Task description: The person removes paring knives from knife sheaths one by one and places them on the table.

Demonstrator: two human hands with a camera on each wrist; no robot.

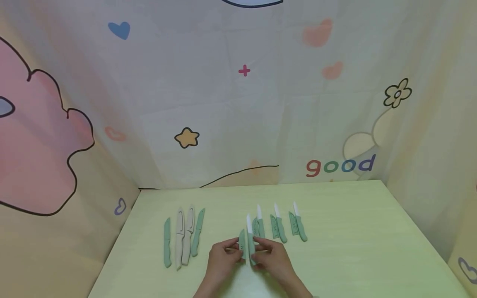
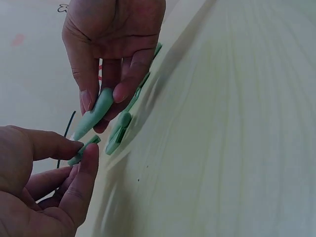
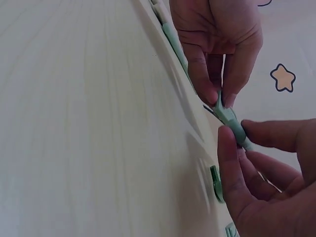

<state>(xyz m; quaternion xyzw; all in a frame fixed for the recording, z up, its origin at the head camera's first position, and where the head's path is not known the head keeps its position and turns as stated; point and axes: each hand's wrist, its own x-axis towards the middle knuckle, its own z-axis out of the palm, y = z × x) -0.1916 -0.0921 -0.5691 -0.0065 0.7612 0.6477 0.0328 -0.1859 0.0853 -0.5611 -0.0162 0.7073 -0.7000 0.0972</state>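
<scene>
A green sheath is pinched by the left hand, a green-handled knife by the right hand, side by side over the table. Counted leftward: four sheathed knives; rightward: three bare knives, three loose sheaths.

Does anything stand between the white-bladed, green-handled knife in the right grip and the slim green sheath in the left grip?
Nothing visible does. In the head view, only a narrow gap separates the knife in the right grip from the sheath in the left grip. The nearest other knife lies beyond them, not between.
</scene>
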